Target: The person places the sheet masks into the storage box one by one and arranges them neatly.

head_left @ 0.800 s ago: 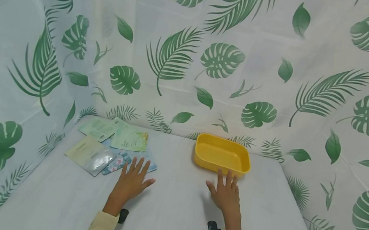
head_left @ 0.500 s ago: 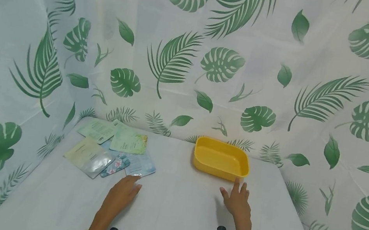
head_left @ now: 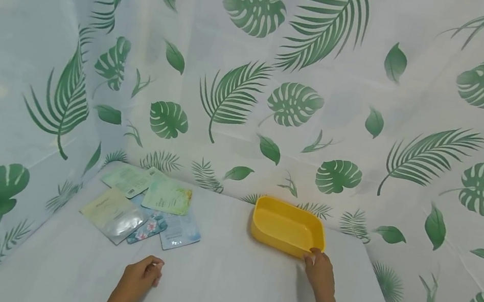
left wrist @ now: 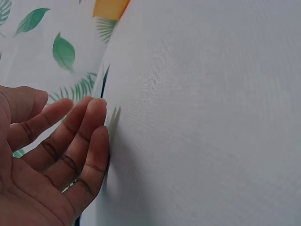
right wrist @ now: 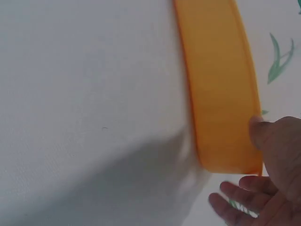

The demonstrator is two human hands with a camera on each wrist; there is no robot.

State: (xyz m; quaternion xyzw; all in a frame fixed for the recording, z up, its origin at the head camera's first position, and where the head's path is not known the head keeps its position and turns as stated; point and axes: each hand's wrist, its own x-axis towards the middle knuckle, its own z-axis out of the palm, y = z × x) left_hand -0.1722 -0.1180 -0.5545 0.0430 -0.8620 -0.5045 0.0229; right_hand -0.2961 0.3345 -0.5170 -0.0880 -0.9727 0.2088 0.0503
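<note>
On the white, faintly woven table, the right hand now pinches the near right corner of the smooth, round-cornered yellow tray, so work seems centred there. The left hand has drawn back, loosely curled and empty, from thin, overlapping, partly glossy packets.

White tabletop, fine weave showing in the left wrist view. White backdrop stands along its rear edge and runs down both sides, printed with green foliage: split monstera leaves, feathery palm fronds, plain pointed leaves, thin sprigs. Left side panel reads bluer than the rear. Soft creases in the fabric. Right wrist view catches one pale sprig near its right edge.
</note>
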